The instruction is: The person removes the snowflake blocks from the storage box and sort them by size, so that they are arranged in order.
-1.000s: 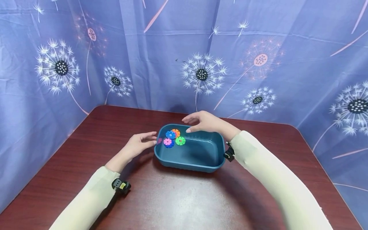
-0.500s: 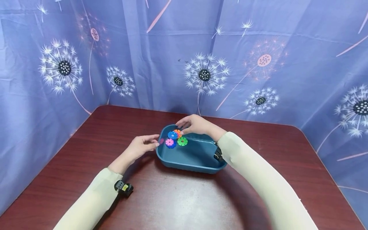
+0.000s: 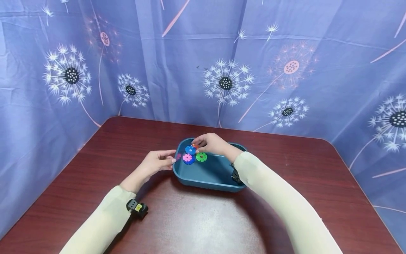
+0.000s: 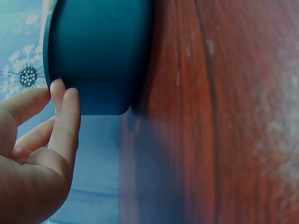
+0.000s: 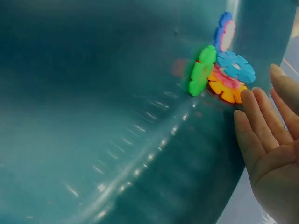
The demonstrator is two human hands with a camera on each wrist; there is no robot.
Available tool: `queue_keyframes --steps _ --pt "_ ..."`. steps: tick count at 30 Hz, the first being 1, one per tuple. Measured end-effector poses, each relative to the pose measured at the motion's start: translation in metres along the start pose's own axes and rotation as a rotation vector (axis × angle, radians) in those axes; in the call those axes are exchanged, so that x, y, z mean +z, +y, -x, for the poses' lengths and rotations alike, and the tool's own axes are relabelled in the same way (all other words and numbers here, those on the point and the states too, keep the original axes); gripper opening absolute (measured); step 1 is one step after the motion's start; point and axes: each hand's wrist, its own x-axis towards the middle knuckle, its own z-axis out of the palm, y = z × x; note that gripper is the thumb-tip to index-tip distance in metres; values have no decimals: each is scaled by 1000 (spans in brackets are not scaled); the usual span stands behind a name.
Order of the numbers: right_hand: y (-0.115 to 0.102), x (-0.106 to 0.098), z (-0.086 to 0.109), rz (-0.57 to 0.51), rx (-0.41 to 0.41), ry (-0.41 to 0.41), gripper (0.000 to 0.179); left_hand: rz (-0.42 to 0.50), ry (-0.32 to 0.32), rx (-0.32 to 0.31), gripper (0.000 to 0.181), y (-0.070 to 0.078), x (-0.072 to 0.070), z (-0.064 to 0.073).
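Note:
A teal rectangular tub (image 3: pixel 206 184) stands on the table with several flower-shaped plastic discs at its left end. In the head view a blue disc (image 3: pixel 190 150) overlaps an orange disc (image 5: pixel 226 91), a pink disc (image 3: pixel 187 157) lies over a dark blue disc (image 3: pixel 189 162), and a green disc (image 3: pixel 201 157) is beside them. My right hand (image 3: pixel 213 144) reaches over the far rim; its fingertips are at the orange disc, with fingers extended in the right wrist view. My left hand (image 3: pixel 154 164) touches the tub's left end, its fingertips against the rim and outer wall.
The dark red wooden table (image 3: pixel 177 218) extends around the tub. A blue curtain (image 3: pixel 177 70) with dandelion prints hangs behind the table's far edge. Black straps with small devices sit on the left wrist (image 3: pixel 137 207) and the right wrist (image 3: pixel 235 174).
My right hand has moved left and down from above the tub to the orange disc. My left hand has stayed at the tub's left end.

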Motion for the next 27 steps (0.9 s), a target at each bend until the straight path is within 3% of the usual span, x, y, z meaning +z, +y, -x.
queue_keyframes --steps 13,27 --pt "-1 14 -1 71 15 64 38 -9 1 12 53 1 2 1" --pt "-2 33 -5 67 23 162 28 -22 6 29 51 1 3 1"
